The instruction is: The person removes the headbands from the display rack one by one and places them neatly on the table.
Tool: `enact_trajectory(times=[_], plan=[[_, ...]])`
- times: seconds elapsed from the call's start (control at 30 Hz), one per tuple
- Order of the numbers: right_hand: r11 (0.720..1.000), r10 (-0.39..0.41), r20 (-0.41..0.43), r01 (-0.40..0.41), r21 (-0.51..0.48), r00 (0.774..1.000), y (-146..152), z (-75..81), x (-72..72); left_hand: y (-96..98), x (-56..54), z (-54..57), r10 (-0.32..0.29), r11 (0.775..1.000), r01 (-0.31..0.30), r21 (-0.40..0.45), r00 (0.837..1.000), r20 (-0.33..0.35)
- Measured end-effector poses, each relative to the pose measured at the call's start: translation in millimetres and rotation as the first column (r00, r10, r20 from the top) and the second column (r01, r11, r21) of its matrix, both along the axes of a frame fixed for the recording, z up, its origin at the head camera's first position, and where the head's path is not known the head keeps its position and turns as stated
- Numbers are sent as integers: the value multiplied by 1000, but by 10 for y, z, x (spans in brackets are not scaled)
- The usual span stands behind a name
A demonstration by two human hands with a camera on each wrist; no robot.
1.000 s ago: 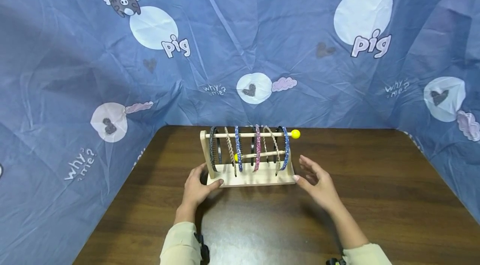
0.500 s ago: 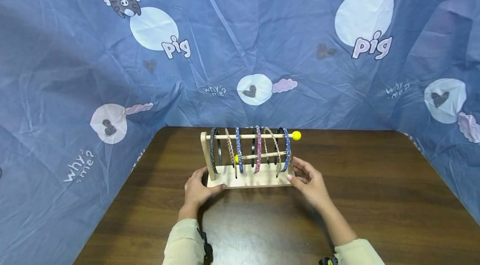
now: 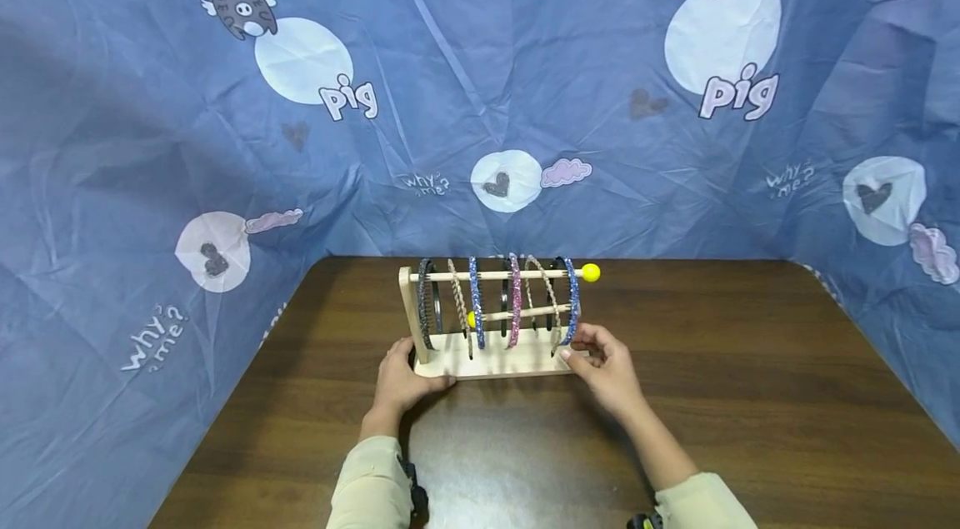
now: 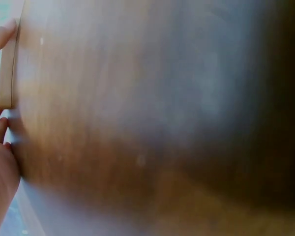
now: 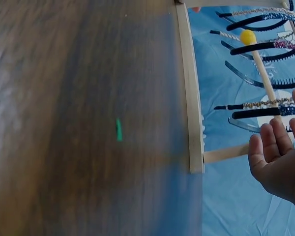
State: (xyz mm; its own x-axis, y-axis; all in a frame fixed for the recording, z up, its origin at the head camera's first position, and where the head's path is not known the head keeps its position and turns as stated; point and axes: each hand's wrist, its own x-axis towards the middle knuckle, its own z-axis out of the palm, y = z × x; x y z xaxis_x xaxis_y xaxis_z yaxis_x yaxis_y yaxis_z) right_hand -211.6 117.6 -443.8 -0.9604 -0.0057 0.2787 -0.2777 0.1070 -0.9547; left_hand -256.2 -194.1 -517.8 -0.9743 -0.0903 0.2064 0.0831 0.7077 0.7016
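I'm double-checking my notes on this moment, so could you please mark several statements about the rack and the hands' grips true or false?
1. The wooden rack stands upright on the table. True.
2. The pink headband hangs between two blue headbands. True.
3. In the head view, the upper rod ends at right in a green ball. False: it ends there in a yellow ball.
4. The left grip touches the rack's base. True.
5. The right grip holds the pink headband. False: it is at the rack's right end.
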Motion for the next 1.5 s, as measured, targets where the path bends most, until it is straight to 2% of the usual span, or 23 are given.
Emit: enact_trajectory(times=[0.2, 0.4, 0.73, 1.13, 1.37, 1.5], plan=[[1000, -27, -53, 27, -7, 998, -44, 15, -7, -7, -25, 25, 17, 999, -17, 30, 1000, -11], [997, -78, -130, 75, -29, 988, -63, 27, 0, -17, -20, 17, 21, 999, -21, 32, 1000, 20], [998, -55, -215, 50, -28, 975, -75, 41, -9, -4, -15, -35, 24, 999, -26, 31, 999, 48], [999, -42, -252, 34, -34, 967, -54, 276, -18, -18, -19, -56, 40, 998, -41, 47, 999, 35], [999, -35, -310, 28, -28, 950, -37, 397, 10, -16, -7, -52, 37, 998, -40, 52, 998, 43], [999, -40, -316, 37, -17, 948, -23, 452, 8, -9, -5, -42, 34, 998, -36, 59, 999, 29]])
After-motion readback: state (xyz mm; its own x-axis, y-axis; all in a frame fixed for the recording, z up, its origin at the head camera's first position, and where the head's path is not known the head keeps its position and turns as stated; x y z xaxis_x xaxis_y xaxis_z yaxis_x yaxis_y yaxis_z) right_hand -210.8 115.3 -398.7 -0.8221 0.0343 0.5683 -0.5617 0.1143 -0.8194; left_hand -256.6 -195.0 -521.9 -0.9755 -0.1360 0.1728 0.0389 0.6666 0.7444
